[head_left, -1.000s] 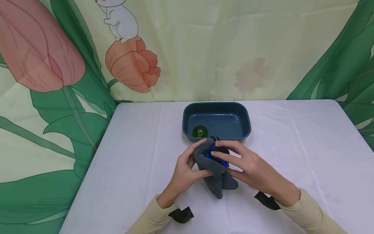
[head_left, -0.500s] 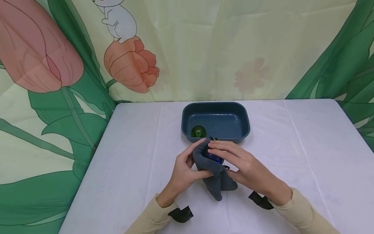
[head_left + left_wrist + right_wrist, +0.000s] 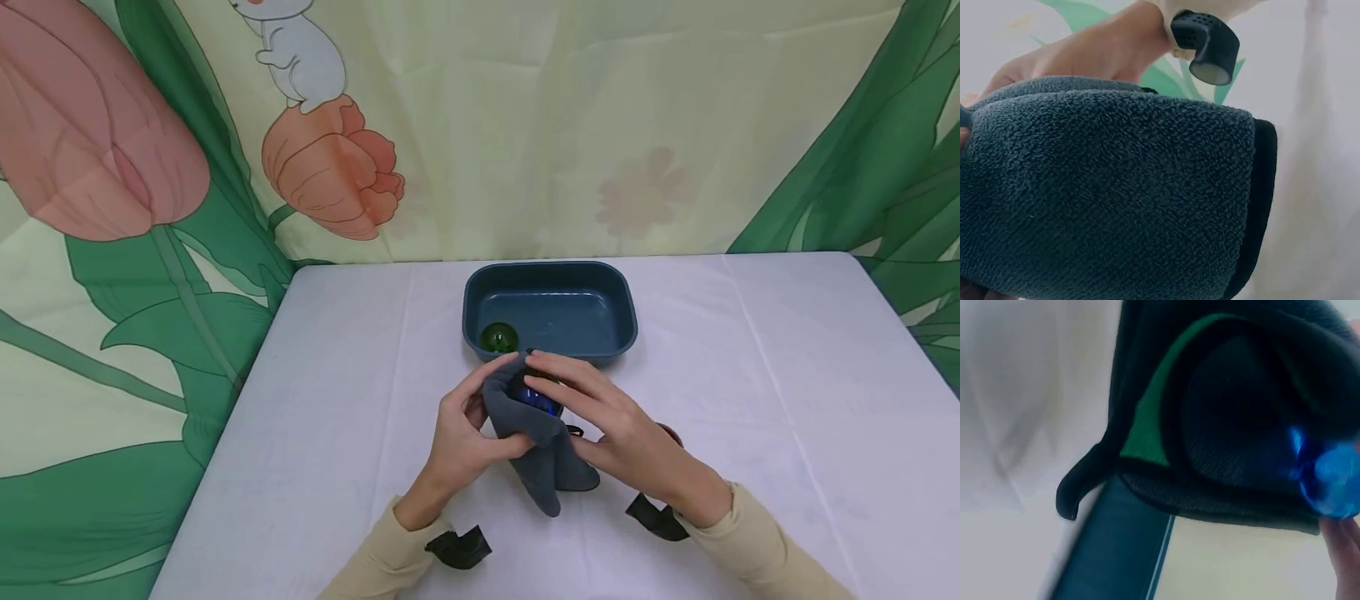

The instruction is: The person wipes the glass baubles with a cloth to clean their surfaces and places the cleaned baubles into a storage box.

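One curtain [image 3: 487, 125] fills the back, tulips and a rabbit printed on it, and in front spreads one white table [image 3: 337, 408]. One basin [image 3: 570, 325], blue, sits by the table's far edge, near its middle. Two hands busy here, just off the basin's near edge! The left hand [image 3: 465, 433] grips the cloth [image 3: 543, 450], thumb in front, fingers up along its left side; the right hand [image 3: 626, 425] has its fingers bent over the blue ball [image 3: 538, 401], thumb lower down. Just one cloth, dark grey, wrapped partly around that ball, its loose ends drooping toward the table's near edge (a green patch [image 3: 1150, 425] peeps out from the right wrist's angle). Two black mounts [image 3: 459, 547], one by each wrist. And two balls, count them: the blue one between the hands in the cloth's fold, partly hidden; the green ball [image 3: 498, 337] in the basin's near left corner.
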Available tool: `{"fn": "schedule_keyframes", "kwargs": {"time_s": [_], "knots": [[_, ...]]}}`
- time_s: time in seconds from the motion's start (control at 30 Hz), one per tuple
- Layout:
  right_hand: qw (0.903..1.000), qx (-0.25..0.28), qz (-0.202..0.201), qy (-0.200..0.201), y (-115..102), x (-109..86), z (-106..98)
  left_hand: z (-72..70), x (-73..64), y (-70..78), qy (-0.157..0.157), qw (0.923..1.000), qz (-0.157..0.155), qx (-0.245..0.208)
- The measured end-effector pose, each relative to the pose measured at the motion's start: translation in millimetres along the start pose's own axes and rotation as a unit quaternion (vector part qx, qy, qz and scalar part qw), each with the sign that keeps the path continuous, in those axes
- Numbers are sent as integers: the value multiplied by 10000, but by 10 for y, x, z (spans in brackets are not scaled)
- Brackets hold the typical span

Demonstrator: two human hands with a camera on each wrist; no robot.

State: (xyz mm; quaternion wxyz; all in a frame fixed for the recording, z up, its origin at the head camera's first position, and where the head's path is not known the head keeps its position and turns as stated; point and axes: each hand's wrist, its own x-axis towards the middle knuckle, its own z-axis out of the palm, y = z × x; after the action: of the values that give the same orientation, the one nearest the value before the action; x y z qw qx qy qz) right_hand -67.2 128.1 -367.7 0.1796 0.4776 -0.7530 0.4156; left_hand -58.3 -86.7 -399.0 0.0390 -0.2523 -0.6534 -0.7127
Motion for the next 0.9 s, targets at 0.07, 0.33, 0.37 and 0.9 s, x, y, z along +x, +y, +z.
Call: {"fn": "schedule_keyframes", "kwargs": {"time_s": [0.07, 0.33, 0.37, 0.9], "knots": [[9998, -188, -92, -59, 1, 11, -23, -11, 11, -4, 72, 10000, 42, -47], [9968, -759, -222, -114, 26, -20, -79, 1, 3, -26, 114, 9997, -190, -133], [9971, -747, -100, -123, 24, -31, -81, 6, 2, -21, 104, 9996, -228, -101], [9981, -544, 268, -118, 15, -54, -120, -10, 2, -16, 150, 9997, -47, 168]]}}
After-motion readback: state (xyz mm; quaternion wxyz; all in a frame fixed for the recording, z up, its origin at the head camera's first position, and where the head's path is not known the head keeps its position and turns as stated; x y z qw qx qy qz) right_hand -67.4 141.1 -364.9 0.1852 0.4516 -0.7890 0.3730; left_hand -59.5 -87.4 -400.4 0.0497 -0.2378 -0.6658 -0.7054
